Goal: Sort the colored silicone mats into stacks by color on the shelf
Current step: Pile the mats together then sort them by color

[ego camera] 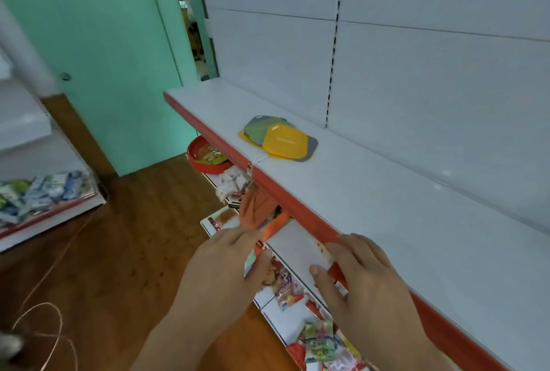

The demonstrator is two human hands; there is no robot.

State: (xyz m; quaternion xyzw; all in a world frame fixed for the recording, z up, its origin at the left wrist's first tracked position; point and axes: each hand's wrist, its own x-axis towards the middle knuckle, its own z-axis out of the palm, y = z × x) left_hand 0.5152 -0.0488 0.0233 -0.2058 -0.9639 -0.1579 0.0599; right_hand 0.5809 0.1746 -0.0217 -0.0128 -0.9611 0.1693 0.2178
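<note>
A mixed pile of silicone mats lies on the white shelf (387,206), toward its left end. A yellow mat (284,141) is on top, overlapping a green mat (259,129), with a grey mat (311,147) and another yellow one showing underneath. My hands are well to the near side of the pile, low at the shelf's red front edge. My left hand (226,266) hovers with relaxed fingers and holds nothing. My right hand (366,281) has straight fingers whose tips reach the red edge. Neither hand touches a mat.
The shelf's white back panel rises behind it. A lower shelf (297,251) below my hands carries snack packets (315,338), an orange cloth bag (256,209) and a red basin (208,156). A teal door (104,57), a second rack (44,192) and a floor cable (44,311) are at left.
</note>
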